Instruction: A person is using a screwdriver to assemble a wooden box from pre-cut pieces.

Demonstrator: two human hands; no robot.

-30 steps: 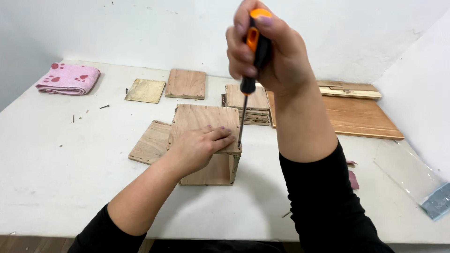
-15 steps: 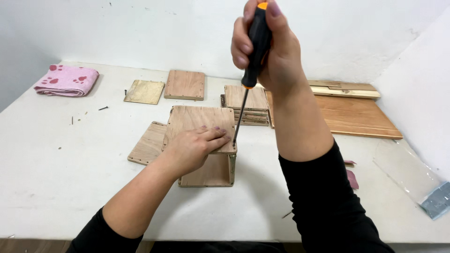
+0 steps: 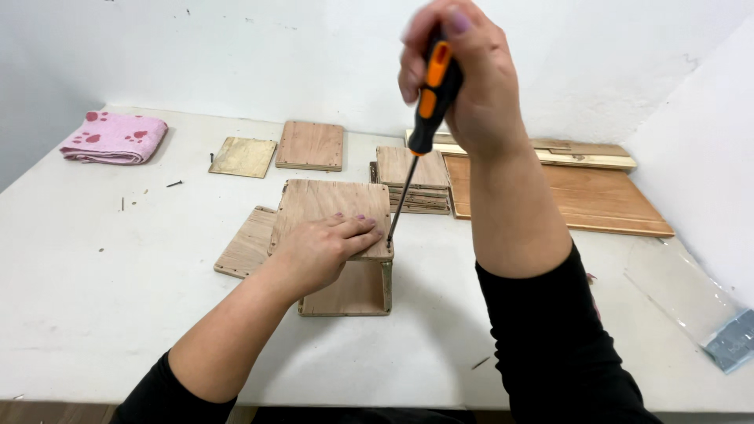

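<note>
A small plywood box (image 3: 338,259) stands near the middle of the white table (image 3: 102,314), its open side facing the person and its square top panel lying flat across the walls. The left hand (image 3: 322,251) lies palm down on that top panel, fingers spread flat and pressing, gripping nothing. The right hand (image 3: 463,78) is closed in a fist around the orange and black handle of a screwdriver (image 3: 416,149), held high above the box; the shaft slants down and its tip meets the right front corner of the top panel, just beside the left fingertips.

Touching the box on its left, 1 loose plywood panel (image 3: 247,242) lies flat on the table. Behind the box sits a stack of square panels (image 3: 412,177), and farther back 1 more wooden square (image 3: 311,145) lies beside a thin brass-coloured plate (image 3: 243,157). To the right of the stack lie a large wooden board (image 3: 581,200) and pale wooden strips (image 3: 581,153) against the wall. A folded pink cloth (image 3: 115,137) with paw prints rests at the far left corner, with a few small screws (image 3: 174,184) scattered near it. A clear plastic bag (image 3: 691,302) lies at the right edge.
</note>
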